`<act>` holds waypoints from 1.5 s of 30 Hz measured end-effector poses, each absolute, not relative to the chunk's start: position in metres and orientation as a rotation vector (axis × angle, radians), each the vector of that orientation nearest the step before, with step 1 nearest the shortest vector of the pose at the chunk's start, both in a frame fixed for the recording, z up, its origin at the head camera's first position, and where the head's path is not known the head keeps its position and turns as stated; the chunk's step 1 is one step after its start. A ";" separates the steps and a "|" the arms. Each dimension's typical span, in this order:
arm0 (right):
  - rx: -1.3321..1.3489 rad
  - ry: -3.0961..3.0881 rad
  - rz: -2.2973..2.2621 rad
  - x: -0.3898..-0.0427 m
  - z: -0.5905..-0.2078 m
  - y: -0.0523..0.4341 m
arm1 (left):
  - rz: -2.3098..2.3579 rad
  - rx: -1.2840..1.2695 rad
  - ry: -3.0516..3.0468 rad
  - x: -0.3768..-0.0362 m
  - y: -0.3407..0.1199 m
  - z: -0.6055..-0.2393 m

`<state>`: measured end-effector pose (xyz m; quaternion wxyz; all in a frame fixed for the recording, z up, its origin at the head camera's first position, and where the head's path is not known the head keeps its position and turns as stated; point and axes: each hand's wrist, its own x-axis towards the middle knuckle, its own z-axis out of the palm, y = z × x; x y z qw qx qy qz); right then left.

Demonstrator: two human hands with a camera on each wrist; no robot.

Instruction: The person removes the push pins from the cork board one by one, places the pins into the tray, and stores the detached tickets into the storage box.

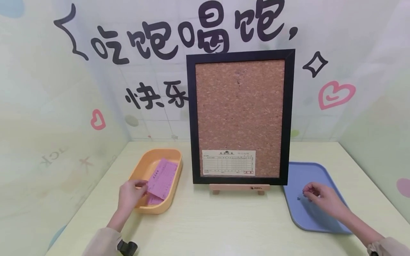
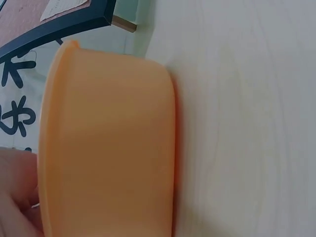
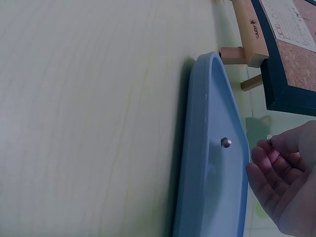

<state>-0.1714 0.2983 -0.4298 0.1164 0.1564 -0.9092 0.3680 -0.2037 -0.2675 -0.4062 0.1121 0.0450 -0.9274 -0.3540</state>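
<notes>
My left hand [image 1: 129, 196] pinches the lower left edge of a pink printed slip [image 1: 163, 179], with thumb and fingers over the orange tray's near-left rim. Another pink slip [image 1: 155, 200] shows beneath it in the orange tray [image 1: 144, 167]. In the left wrist view the tray's side wall [image 2: 113, 143] covers most of that hand. Above the blue tray [image 1: 309, 177], my right hand [image 1: 327, 200] holds a small silvery pin [image 3: 269, 138] between thumb and forefinger. One more metal pin [image 3: 226, 142] lies in the tray, to the left of the hand in the head view.
A black-framed cork board [image 1: 238, 110] stands between the trays on a small wooden easel [image 1: 238, 187]. At its lower left sits a cream printed form [image 1: 229, 167]. The light wooden table [image 1: 217, 224] meets a white wall with black lettering [image 1: 153, 39].
</notes>
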 end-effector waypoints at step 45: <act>0.492 -2.801 0.996 -0.176 -0.449 0.317 | -0.873 -0.332 -2.939 -0.205 -0.292 -0.401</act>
